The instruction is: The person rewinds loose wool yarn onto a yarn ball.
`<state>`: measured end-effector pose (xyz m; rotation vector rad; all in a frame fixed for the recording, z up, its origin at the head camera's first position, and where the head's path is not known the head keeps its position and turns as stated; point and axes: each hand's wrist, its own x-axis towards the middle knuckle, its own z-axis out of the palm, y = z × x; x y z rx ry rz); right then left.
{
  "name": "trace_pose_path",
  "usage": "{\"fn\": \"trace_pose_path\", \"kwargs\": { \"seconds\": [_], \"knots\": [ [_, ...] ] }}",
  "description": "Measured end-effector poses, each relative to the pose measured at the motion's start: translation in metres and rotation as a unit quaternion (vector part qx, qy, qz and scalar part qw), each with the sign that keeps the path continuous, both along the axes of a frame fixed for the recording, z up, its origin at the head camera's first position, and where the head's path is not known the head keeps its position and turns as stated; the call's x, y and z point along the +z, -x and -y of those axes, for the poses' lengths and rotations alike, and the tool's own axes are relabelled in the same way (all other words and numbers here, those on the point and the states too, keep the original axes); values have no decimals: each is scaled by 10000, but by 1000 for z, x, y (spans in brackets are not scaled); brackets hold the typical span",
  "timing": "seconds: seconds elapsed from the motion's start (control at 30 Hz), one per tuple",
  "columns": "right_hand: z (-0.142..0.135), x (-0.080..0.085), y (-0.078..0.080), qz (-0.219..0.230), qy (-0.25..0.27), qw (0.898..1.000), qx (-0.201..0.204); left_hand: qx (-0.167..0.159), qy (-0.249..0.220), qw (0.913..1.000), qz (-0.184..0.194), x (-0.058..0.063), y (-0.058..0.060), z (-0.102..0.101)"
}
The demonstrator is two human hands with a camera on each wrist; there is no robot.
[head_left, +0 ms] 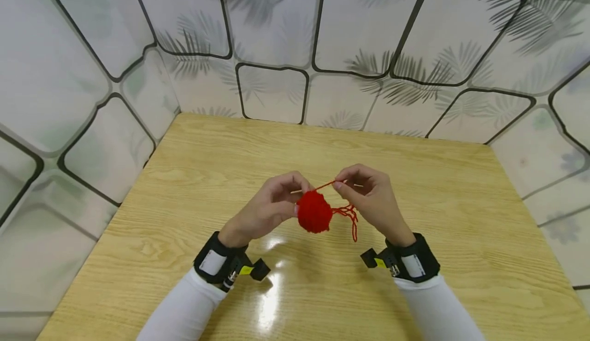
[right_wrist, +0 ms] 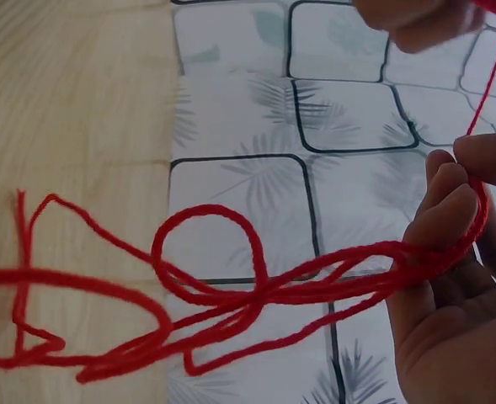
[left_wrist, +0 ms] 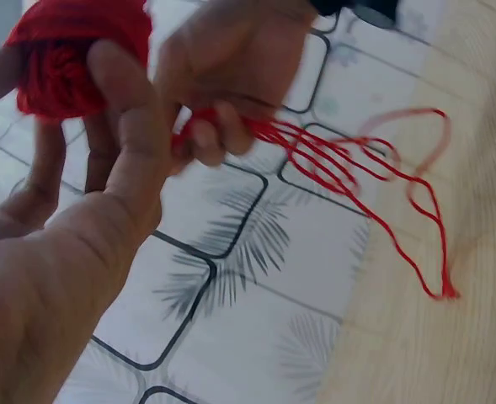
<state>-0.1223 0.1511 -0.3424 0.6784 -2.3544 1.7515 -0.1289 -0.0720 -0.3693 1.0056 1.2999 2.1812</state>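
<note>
A ball of red yarn [head_left: 314, 212] is held up over the table between the fingers and thumb of my left hand [head_left: 272, 205]. My right hand [head_left: 369, 192], to the right of the ball, pinches a strand of yarn [head_left: 324, 185] that runs taut from the ball's top. Several loose loops of yarn [right_wrist: 256, 295] are gathered in the right hand's curled fingers and trail out of it. In the left wrist view the ball [left_wrist: 83, 59] sits at the top left, and the loops [left_wrist: 357, 168] hang away to the right.
A wood-grain table [head_left: 207, 151] lies under both hands. Walls with a stone-and-leaf pattern [head_left: 276, 34] rise along its back and sides. Each wrist wears a black strap [head_left: 216, 261] with a small camera, below white sleeves [head_left: 184, 305].
</note>
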Motion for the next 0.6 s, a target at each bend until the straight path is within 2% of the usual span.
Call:
{"fn": "trace_pose_path", "kwargs": {
  "seconds": [0.07,0.13,0.23,0.33,0.47,0.6],
  "knots": [
    [3,-6,-4,37,-85,9997,232,332,-320,9984,335,3,1,-2],
    [7,-10,-8,99,-121,9987,490,826,-468,9938,575,6,2,-4],
    [12,-13,-15,163,-220,9966,777,1566,-553,9829,791,6,3,-8],
    [14,-14,-21,243,-339,9952,889,2134,-639,9705,923,5,5,-11],
    [14,-13,-26,166,-477,9953,825,2700,-764,9551,952,1,8,-13],
    [12,-11,-30,-102,-590,9962,630,3268,-625,9408,652,-2,11,-14]
  ]
}}
